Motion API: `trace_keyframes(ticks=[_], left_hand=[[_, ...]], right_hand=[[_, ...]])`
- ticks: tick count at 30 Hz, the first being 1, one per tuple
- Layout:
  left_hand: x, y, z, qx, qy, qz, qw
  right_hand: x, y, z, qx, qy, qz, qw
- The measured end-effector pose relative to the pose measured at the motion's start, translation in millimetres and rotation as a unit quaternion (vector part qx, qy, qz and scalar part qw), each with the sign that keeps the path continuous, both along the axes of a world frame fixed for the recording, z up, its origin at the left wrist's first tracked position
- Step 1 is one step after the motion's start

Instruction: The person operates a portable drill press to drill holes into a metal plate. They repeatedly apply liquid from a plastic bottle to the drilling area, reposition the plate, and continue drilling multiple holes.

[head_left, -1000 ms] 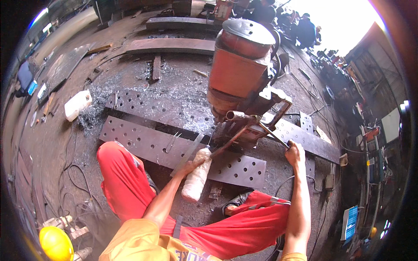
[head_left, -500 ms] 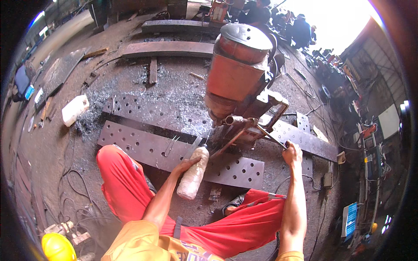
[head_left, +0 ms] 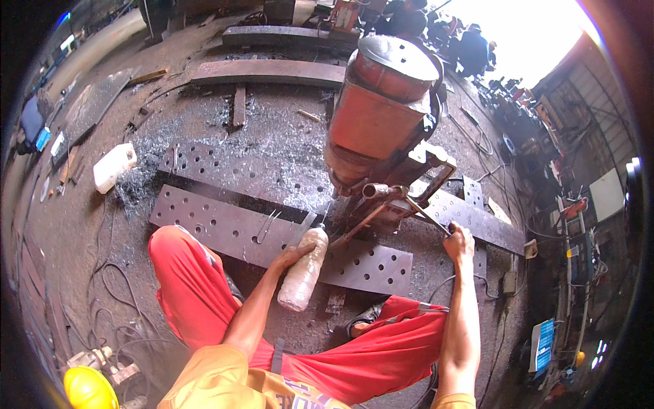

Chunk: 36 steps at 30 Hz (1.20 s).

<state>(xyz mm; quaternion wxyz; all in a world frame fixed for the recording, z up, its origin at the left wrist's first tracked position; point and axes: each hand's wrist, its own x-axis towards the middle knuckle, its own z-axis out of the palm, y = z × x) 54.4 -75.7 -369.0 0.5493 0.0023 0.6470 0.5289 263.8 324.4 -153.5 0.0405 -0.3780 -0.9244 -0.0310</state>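
My left hand (head_left: 296, 254) is wrapped round a cloudy, whitish plastic bottle (head_left: 300, 281), tilted with its thin neck toward the tip of a drill. That drill is a big orange-red machine (head_left: 375, 129) with a round silver top, leaning over the steel plates. My right hand (head_left: 459, 241) is closed on the end of a metal lever (head_left: 426, 215) that runs out from the drill's hub. Below the bottle's neck lies a flat steel plate (head_left: 204, 221) with rows of holes. The exact spot where the drill meets the metal is hard to make out.
Another drilled plate (head_left: 245, 178) lies behind, strewn with silvery shavings. A white jug (head_left: 114, 168) stands at the left. Long steel beams (head_left: 269, 71) lie farther back. Cables (head_left: 122, 286) cross the floor, and a yellow helmet (head_left: 90, 388) shows at lower left. People sit in the far background.
The drill's body and hub have shifted slightly to the right, and my right hand has moved a little right and down with the lever. My left hand keeps the bottle in nearly the same place.
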Motion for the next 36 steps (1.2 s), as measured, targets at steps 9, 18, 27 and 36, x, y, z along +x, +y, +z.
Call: trace_keyframes(ticks=[9, 18, 27, 36], left_hand=[[-4.7, 2.0, -38.6, 0.0, 0.019, -0.02, 1.0], [-11.0, -1.9, -46.4, -0.015, 0.026, -0.042, 0.999], [2.5, 1.8, 7.3, -0.005, 0.015, -0.051, 0.999], [9.7, -11.4, -28.2, -0.058, 0.244, -0.112, 0.961]], right_hand=[[-2.2, 3.1, -0.6, -0.004, -0.01, -0.01, 1.0], [-7.8, -3.4, 5.2, -0.01, -0.013, 0.001, 1.0], [6.2, 10.0, -7.3, 0.016, -0.022, 0.003, 1.0], [4.4, 16.6, -14.3, 0.018, 0.003, 0.027, 0.999]])
